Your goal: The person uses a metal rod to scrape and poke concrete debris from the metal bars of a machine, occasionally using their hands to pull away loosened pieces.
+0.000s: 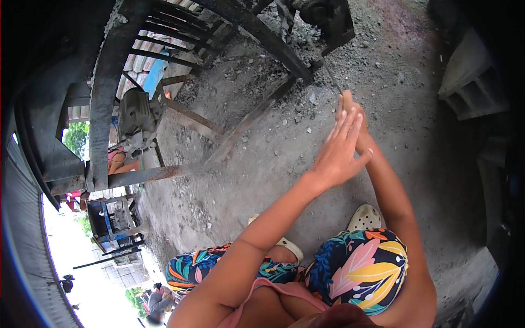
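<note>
My left hand and my right hand are raised in front of me with palms pressed flat together, fingers straight and pointing away. Neither hand holds anything. The right hand is mostly hidden behind the left; only its fingertips and wrist show. Below them lies a dusty grey concrete floor strewn with gravel. My patterned shorts and white clogs are at the bottom of the view.
A heavy rusty metal machine frame with bars and a motor stands at left. Hollow concrete blocks sit at right. Stacked sacks show behind the frame. People stand in the bright yard at lower left.
</note>
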### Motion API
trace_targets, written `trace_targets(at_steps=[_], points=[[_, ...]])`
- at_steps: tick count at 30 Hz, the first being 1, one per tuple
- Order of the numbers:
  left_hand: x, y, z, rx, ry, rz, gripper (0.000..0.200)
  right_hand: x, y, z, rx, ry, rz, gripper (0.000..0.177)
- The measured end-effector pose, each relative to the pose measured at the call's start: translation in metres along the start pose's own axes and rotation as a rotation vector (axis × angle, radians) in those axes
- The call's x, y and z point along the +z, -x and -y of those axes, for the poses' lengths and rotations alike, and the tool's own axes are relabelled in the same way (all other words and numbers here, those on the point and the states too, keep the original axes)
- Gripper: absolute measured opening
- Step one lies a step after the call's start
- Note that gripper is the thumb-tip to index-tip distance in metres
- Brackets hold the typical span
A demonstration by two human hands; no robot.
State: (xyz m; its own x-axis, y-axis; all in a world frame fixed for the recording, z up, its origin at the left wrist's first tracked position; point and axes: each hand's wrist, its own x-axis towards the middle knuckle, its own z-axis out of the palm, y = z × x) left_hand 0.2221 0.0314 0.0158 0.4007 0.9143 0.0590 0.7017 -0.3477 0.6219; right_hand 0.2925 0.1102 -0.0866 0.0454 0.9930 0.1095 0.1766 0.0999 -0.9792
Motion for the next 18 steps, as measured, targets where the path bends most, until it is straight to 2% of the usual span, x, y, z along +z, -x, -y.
trace_targets(at_steps=[1, 2, 4, 6, 8, 9, 11, 12, 13, 15, 16, 17, 18], points=[[0.002, -0.001, 0.000, -0.122, 0.003, 0.099, 0.067, 0.003, -0.006, -0.002, 0.107, 0.249, 0.131, 0.028], [0.003, 0.001, -0.001, -0.121, 0.001, 0.101, 0.067, 0.004, -0.007, -0.004, 0.218, 0.495, 0.262, 0.031], [-0.001, 0.002, -0.002, -0.068, -0.092, 0.127, 0.069, 0.001, -0.002, -0.003, 0.196, 0.403, 0.240, 0.033], [-0.008, 0.005, -0.005, -0.059, -0.058, 0.097, 0.069, -0.004, 0.010, 0.002, 0.172, 0.329, 0.249, 0.035], [-0.016, 0.005, -0.009, -0.056, -0.019, 0.059, 0.068, -0.010, 0.017, 0.027, 0.166, 0.124, 0.070, 0.028], [-0.021, 0.003, -0.011, -0.015, 0.004, 0.034, 0.068, -0.014, 0.018, 0.037, 0.167, 0.128, 0.079, 0.028], [-0.027, 0.002, -0.013, 0.021, 0.024, 0.015, 0.068, -0.021, 0.016, 0.057, -0.076, -0.044, -0.166, 0.020], [-0.029, 0.000, -0.013, 0.126, 0.029, -0.017, 0.068, -0.026, 0.012, 0.064, -0.167, -0.046, -0.200, 0.013], [-0.030, -0.001, -0.013, 0.233, 0.034, -0.051, 0.067, -0.024, 0.009, 0.056, -0.167, -0.046, -0.202, 0.013], [-0.027, -0.002, -0.016, 0.182, 0.065, -0.066, 0.067, -0.015, -0.004, 0.025, -0.376, 0.052, -0.271, 0.013], [-0.025, -0.003, -0.018, 0.130, 0.095, -0.080, 0.067, -0.012, -0.009, 0.020, -0.070, 0.174, -0.153, 0.017], [-0.023, -0.003, -0.020, 0.135, 0.096, -0.084, 0.067, -0.009, -0.015, 0.009, -0.075, 0.177, -0.156, 0.017], [-0.020, -0.004, -0.020, 0.091, 0.036, -0.065, 0.067, -0.008, -0.021, -0.002, -0.027, 0.330, 0.043, 0.020]])
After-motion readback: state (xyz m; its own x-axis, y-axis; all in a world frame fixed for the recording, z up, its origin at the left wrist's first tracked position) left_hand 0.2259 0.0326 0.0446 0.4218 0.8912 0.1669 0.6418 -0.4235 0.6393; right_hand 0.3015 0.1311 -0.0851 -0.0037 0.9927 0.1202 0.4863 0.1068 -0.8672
